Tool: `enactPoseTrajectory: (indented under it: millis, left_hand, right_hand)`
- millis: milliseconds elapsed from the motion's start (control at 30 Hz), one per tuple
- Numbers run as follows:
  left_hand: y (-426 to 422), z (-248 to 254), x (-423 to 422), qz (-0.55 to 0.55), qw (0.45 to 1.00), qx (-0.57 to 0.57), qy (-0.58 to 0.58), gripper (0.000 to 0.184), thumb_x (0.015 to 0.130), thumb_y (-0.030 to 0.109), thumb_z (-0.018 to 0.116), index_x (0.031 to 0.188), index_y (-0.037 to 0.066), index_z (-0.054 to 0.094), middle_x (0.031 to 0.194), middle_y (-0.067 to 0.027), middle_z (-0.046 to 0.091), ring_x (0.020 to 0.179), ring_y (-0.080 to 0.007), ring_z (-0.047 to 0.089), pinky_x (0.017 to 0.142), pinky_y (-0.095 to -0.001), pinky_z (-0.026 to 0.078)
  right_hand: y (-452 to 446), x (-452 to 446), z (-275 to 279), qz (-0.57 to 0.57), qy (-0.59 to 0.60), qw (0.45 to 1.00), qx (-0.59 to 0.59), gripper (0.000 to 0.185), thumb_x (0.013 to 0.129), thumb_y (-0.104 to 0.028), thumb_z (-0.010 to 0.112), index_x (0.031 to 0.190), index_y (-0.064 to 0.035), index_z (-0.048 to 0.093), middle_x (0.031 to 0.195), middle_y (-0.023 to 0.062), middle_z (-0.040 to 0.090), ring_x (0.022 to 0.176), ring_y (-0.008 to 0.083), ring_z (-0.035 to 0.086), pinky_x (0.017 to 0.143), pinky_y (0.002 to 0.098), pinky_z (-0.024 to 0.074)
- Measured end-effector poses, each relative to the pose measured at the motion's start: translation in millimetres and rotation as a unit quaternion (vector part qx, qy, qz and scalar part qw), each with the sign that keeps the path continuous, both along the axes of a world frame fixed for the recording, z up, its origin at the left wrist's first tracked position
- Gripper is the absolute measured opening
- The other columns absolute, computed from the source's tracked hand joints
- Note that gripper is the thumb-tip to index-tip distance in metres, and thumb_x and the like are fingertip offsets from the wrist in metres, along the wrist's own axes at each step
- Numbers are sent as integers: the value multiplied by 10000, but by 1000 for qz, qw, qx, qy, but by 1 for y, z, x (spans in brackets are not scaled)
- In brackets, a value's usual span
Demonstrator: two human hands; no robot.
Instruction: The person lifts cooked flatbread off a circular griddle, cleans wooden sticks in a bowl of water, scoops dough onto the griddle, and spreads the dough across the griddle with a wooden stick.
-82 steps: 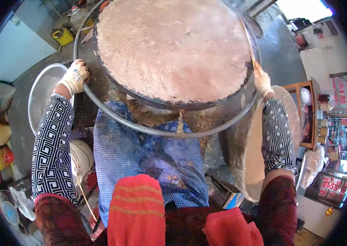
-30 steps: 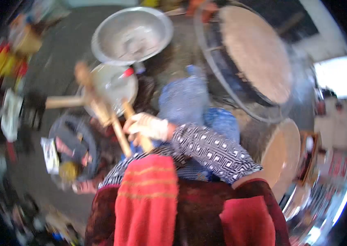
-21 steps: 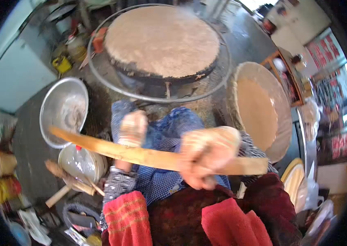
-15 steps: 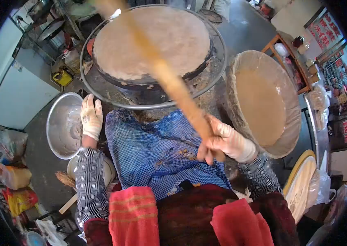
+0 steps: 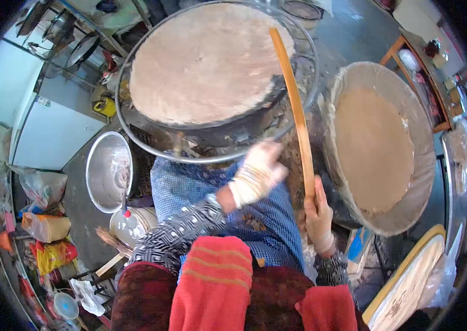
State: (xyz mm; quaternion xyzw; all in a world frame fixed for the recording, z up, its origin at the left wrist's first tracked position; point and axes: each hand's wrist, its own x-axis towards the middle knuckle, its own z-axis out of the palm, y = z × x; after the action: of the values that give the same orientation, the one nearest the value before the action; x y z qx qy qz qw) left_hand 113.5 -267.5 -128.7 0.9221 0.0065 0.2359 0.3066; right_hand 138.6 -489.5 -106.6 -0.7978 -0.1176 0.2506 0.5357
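Observation:
In my right hand (image 5: 318, 218) is the lower end of a long, curved wooden strip (image 5: 295, 105), held nearly upright. Its tip reaches over the right edge of the round griddle (image 5: 206, 60), whose top bears a pale, thin layer. My left hand (image 5: 259, 170), gloved and blurred, is over my blue checked apron (image 5: 189, 182), near the front of the metal ring (image 5: 200, 160) around the griddle. Its fingers are too smeared to read. Right of the strip stands a large lined tub (image 5: 374, 154) of light brown batter.
A metal basin (image 5: 94, 171) and a white bucket (image 5: 148, 218) stand at the left, with a brush (image 5: 109, 262) below. Bags (image 5: 57, 254) lie farther left. A round board (image 5: 410, 287) leans at the lower right, and a wooden cabinet (image 5: 440, 105) stands behind the tub.
My left hand has moved right, from beside the basin to the ring's front. The wooden strip has swung from leaning left across the griddle to nearly upright at its right side.

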Motion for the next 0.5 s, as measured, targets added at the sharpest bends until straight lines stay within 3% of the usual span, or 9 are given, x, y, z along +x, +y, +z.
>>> enactPoseTrajectory:
  millis: [33,67,100,167,200,267,300,400,500]
  left_hand:
    - [-1,39,15,-115,991,40,62,706,756,333,698,1334,8,457,1345,-274,424,1290,-430,392,1105,-535,274]
    - [5,30,34,-174,980,85,-50,775,730,431,708,1328,3,462,1356,-264,430,1304,-435,378,1111,-545,258]
    - [13,31,54,-164,973,158,-48,833,722,496,686,1341,-10,453,1397,-254,407,1334,-424,356,1123,-536,247]
    - [39,27,100,-156,966,204,-13,858,733,552,656,1332,-30,461,1405,-239,430,1350,-396,358,1141,-510,236]
    - [54,16,122,-168,956,239,-8,871,731,575,645,1327,-36,466,1401,-238,442,1353,-387,360,1146,-493,237]
    - [80,7,149,-122,946,279,113,901,718,620,616,1318,-37,476,1393,-238,458,1356,-380,361,1151,-456,248]
    - [97,-11,159,-102,947,292,93,868,705,602,629,1282,-35,508,1358,-222,490,1343,-376,378,1140,-436,276]
    - [146,9,167,-76,931,305,188,825,684,567,663,1241,-28,538,1303,-200,531,1319,-373,406,1124,-436,300]
    - [196,17,148,-25,934,284,214,802,661,544,687,1213,-22,554,1261,-188,553,1298,-368,431,1107,-433,322]
  right_hand:
    - [-4,-2,-2,-15,45,999,3,570,942,-80,483,1486,-173,343,646,18,535,468,88,522,374,243,418]
    - [-8,-7,-2,-7,43,999,7,570,942,-80,483,1486,-173,343,646,18,535,468,88,522,374,243,418]
    - [-13,-10,2,-19,94,995,33,564,953,-93,481,1491,-177,334,633,10,519,447,82,489,370,237,404]
    - [-8,-7,18,-57,169,981,74,555,987,-177,485,1507,-150,292,592,-16,456,403,65,388,355,221,348]
    - [-3,0,23,-53,166,982,72,555,987,-177,485,1507,-150,292,592,-16,456,403,65,388,355,221,348]
    - [17,17,29,-33,299,937,177,588,995,-263,503,1511,-113,264,582,-22,427,407,58,369,352,212,320]
    - [35,26,31,-17,283,946,158,623,987,-315,519,1507,-89,262,575,-27,410,409,56,358,362,210,310]
    - [75,52,11,24,339,907,248,624,979,-313,540,1505,-106,277,572,-30,403,405,55,346,374,215,313]
    - [118,63,12,51,356,907,222,595,976,-290,544,1495,-123,307,570,-29,402,407,57,340,377,219,305]
